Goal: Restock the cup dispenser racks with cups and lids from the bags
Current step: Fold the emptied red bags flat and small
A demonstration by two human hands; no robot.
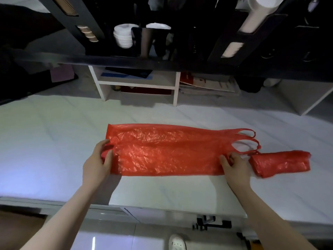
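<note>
An empty red plastic bag (162, 150) lies flattened on the white table (54, 150), its handles pointing right. My left hand (98, 163) pinches the bag's left bottom edge. My right hand (234, 166) grips the bag near its handles. A second red bag (281, 164), folded into a small bundle, lies just right of my right hand. Above, the black dispenser rack (180, 42) holds a stack of white lids (123, 36), white cups (259, 11) in a right-hand column, and brown cups (88, 34) in a left-hand column.
A white shelf unit (138, 85) with papers and red items stands at the back of the table. My white shoe (177, 242) shows on the tiled floor below the table's front edge.
</note>
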